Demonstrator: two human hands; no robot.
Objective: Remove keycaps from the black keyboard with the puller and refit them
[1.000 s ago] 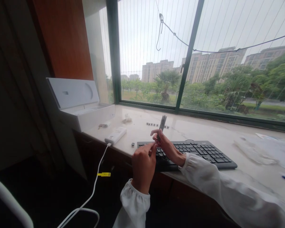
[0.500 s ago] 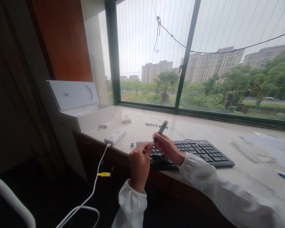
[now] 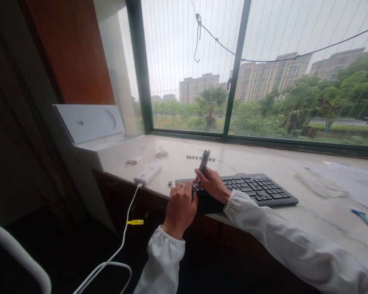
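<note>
A black keyboard (image 3: 271, 192) lies along the front edge of the marble top. Over its left end is my left hand (image 3: 181, 204), its fingers laid on the keys and the thumb apart; its fingertips are partly hidden. Just right of it, my right hand (image 3: 213, 184) is closed around a dark grey tool (image 3: 205, 160) with a ragged, brush-like upper end. The tool points upward, and its lower end is hidden by my fingers. Behind the hands stands a row of small keycaps (image 3: 196, 157). A single keycap (image 3: 169, 183) sits left of the keyboard.
An open white box (image 3: 119, 146) stands at the back left. Before it lie a white power bank (image 3: 147, 173) with a white cable (image 3: 127, 241), and a crumpled wrapper (image 3: 162, 152). Clear plastic (image 3: 320, 183), papers (image 3: 355, 183) and a blue tool (image 3: 366, 221) are on the right.
My left hand has come down from a pinch near the right hand onto the keys, fingers straightened. The grey tool now stands more upright in my right hand. The view has shifted slightly.
</note>
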